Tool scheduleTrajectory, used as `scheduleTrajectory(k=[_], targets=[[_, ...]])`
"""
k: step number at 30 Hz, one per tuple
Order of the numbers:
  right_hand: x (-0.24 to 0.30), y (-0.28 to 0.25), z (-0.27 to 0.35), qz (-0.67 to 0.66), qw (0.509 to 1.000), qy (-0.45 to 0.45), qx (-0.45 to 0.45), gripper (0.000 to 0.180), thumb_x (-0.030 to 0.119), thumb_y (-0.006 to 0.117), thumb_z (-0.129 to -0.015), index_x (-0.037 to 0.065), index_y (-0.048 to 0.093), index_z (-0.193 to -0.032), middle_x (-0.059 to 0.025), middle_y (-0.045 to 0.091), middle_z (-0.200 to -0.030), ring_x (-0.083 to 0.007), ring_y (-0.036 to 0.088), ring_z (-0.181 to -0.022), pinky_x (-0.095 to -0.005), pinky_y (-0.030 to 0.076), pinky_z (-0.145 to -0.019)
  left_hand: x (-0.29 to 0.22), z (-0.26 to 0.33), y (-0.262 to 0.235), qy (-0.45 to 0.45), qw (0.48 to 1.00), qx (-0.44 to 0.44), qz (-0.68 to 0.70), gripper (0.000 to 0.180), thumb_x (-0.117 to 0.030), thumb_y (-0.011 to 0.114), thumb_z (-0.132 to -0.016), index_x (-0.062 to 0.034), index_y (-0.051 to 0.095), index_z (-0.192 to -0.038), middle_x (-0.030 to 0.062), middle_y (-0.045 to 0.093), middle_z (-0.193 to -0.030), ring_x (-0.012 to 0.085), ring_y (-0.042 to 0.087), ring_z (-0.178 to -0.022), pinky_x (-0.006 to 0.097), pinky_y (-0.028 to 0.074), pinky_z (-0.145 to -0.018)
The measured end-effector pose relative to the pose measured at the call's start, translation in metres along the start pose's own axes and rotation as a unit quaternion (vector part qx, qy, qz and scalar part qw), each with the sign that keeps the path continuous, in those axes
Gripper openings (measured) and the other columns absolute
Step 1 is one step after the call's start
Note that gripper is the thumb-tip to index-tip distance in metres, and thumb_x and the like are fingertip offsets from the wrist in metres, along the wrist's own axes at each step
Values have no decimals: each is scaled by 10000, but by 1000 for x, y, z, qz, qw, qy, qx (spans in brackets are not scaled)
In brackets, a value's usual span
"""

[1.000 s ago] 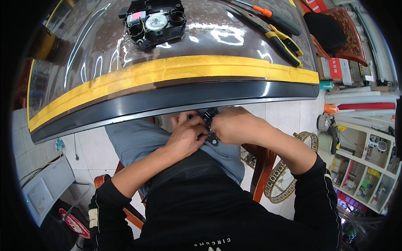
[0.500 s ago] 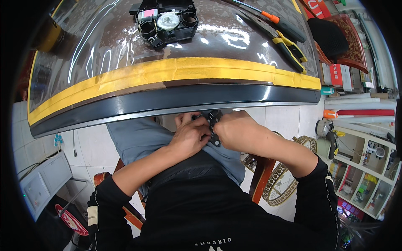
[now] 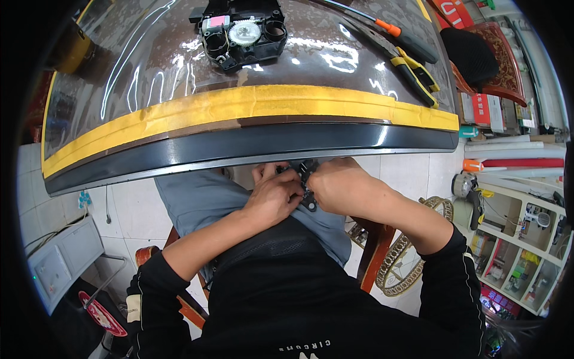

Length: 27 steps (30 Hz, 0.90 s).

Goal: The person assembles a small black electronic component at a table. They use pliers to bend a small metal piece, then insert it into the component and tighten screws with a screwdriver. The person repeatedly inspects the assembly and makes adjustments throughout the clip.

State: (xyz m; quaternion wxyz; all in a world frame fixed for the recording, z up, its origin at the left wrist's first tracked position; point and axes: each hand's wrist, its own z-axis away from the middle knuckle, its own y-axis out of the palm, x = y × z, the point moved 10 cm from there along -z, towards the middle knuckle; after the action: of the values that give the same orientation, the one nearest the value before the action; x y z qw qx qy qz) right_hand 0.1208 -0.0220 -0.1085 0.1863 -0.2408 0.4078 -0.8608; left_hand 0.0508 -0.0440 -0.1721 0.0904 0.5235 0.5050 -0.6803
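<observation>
Over my lap, just below the table edge, my left hand (image 3: pixel 276 192) and my right hand (image 3: pixel 338 186) are closed around a small black plastic part (image 3: pixel 309 202). Its lower end, with a round hole or boss, sticks out between the hands. The rest of it is covered by my fingers and the table edge. On the table stands an opened black housing (image 3: pixel 257 51) holding a white gear wheel (image 3: pixel 245 33) and a small motor with a pink label (image 3: pixel 216 23).
Pliers with yellow-black handles (image 3: pixel 415 76) and a screwdriver with an orange-grey handle (image 3: pixel 412 45) lie at the table's right. Yellow tape (image 3: pixel 257 102) runs along the near edge. A chair (image 3: pixel 490 60), a shelf unit (image 3: pixel 520 239) and a white cabinet (image 3: pixel 66 257) stand around.
The view has shifted very slightly. Both hands keep the same grip on the black part, with hardly any visible movement.
</observation>
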Motion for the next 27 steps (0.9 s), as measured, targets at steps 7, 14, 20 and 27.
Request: scheduleTrajectory(k=[7, 14, 20, 27], targets=[[-5, 7, -4, -12, 999, 17, 44, 91, 111, 712, -766, 49, 777, -778, -199, 759, -809, -341, 767, -791, -442, 613, -738, -1, 0, -1, 8, 1000, -6, -2, 171, -119, 836, -743, -128, 794, -908, -3, 699, -1088, 362, 487, -1300, 528, 312, -1093], [-5, 5, -1, -11, 1000, 12, 22, 109, 103, 700, -767, 39, 785, -793, -208, 757, -821, -356, 758, -797, -455, 611, -729, 0, 0, 0, 8, 1000, -6, -2, 173, -113, 840, -734, -128, 789, -898, -7, 704, -1098, 361, 487, -1301, 525, 315, -1090], [-3, 7, 1, -14, 1000, 8, 17, 105, 101, 702, -755, 39, 783, -783, -202, 750, -795, -366, 748, -759, -460, 607, -712, -2, 0, -3, 14, 1000, -24, 9, 116, -117, 811, -746, -117, 790, -860, -5, 691, -1050, 339, 485, -1284, 536, 307, -1067], [1, 13, 8, -14, 999, 3, -39, 97, 95, 687, -772, 41, 767, -764, -192, 740, -784, -362, 743, -734, -449, 602, -684, 0, 0, -1, 5, 1000, -4, 4, 173, -118, 850, -739, -117, 788, -900, -3, 698, -1114, 360, 478, -1312, 529, 313, -1092]])
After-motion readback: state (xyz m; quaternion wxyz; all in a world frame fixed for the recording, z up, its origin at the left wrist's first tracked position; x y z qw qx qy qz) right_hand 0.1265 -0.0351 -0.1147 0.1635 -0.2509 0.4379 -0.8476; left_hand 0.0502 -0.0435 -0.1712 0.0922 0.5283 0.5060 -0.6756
